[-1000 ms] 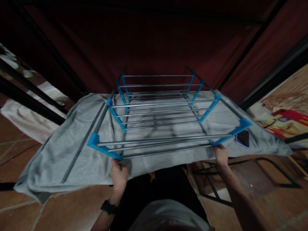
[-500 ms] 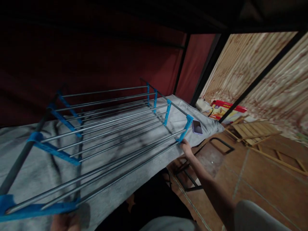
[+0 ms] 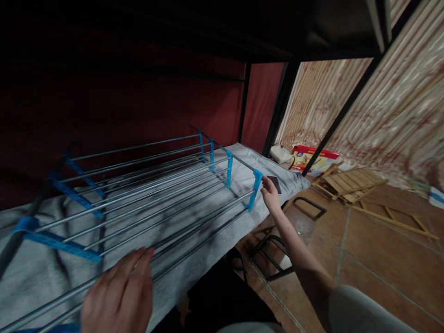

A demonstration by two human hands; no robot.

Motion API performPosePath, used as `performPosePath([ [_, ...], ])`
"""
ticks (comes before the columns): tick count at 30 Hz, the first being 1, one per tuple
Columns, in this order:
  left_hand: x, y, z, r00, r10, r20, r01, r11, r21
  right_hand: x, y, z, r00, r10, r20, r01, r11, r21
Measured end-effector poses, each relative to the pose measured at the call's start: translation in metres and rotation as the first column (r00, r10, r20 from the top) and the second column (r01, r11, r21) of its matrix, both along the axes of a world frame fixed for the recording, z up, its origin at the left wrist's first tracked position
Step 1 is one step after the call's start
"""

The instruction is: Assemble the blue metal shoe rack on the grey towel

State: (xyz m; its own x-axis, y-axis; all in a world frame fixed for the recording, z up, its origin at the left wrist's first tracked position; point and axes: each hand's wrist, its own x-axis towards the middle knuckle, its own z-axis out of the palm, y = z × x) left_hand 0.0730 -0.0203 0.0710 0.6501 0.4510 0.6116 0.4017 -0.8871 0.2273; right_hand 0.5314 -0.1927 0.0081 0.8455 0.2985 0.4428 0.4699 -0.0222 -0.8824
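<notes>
A rack of grey metal tubes with blue plastic brackets (image 3: 255,189), probably a shoe rack, lies on a grey cloth-covered bed. In the near left, my left hand (image 3: 120,293) is over the front tubes, fingers stretched out side by side and not wrapped round them; whether it touches a tube is unclear. My right hand (image 3: 271,193) is beside the nearest bracket at the rack's right end, its fingers slightly bent and apart, holding nothing visible. Behind that hand a phone (image 3: 276,183) rests on the cloth, partly covered by the fingers.
Grey cloth (image 3: 208,259) covers the bed under a black metal frame (image 3: 282,101). Below its edge stands a black-framed stool (image 3: 274,259). Wooden slatted pieces (image 3: 360,182) lie on the tiled floor, near a red and yellow box (image 3: 314,159) and a patterned curtain (image 3: 402,106).
My left hand has risen from below the front left bracket to over the front tubes. My right hand has let go of the lower right bracket and moved up beside it. The view has shifted.
</notes>
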Motion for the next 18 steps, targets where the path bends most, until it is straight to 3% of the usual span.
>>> performPosePath([
  [2, 0.046, -0.007, 0.022, 0.993, -0.069, -0.101, 0.080, 0.991, 0.109, -0.003, 0.005, 0.009, 0.998, 0.057, 0.010, -0.058, 0.998, 0.018],
  [4, 0.088, -0.012, 0.034, 0.975, -0.139, -0.176, 0.165, 0.976, 0.141, -0.006, 0.009, 0.015, 0.996, 0.087, 0.008, -0.087, 0.996, 0.009],
  [8, 0.143, -0.014, 0.029, 0.920, -0.215, -0.326, 0.243, 0.969, 0.046, -0.008, 0.008, 0.025, 0.998, 0.064, 0.025, -0.064, 0.998, -0.024],
  [13, 0.164, -0.012, 0.020, 0.897, -0.158, -0.414, 0.186, 0.982, 0.027, -0.005, 0.005, 0.032, 0.995, 0.085, 0.058, -0.085, 0.996, -0.014],
  [18, 0.163, -0.013, 0.033, 0.917, -0.141, -0.373, 0.164, 0.986, 0.031, -0.003, 0.006, 0.032, 0.991, 0.115, 0.065, -0.115, 0.993, -0.012],
])
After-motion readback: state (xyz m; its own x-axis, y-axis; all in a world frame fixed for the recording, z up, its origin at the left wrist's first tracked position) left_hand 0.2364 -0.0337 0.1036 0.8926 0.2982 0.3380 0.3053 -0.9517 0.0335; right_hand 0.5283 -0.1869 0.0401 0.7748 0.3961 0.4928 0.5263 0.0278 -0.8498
